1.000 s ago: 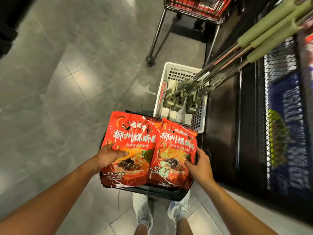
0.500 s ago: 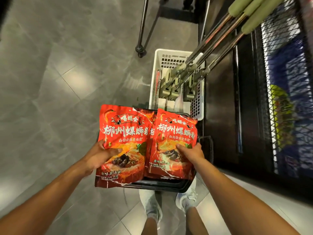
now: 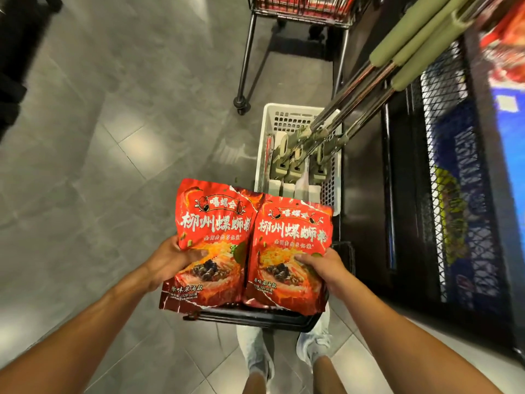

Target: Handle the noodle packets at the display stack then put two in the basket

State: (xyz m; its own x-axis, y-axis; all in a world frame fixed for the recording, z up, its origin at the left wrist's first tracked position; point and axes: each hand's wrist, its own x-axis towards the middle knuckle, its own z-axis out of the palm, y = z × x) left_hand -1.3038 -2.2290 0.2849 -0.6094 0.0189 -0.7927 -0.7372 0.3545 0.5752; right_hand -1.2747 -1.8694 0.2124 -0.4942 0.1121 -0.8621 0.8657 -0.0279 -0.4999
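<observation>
Left hand grasps left pouch at side edge, thumb across front. Right hand grasps right pouch likewise. Both pouches held side by side, right overlapping left slightly, above black basket. Pouches: glossy red film, flat, crinkled, puffy. Judged light, soft, slippery; contents likely brittle. Best grip: side seams, no squeezing. White basket beyond, grey tile floor.
</observation>
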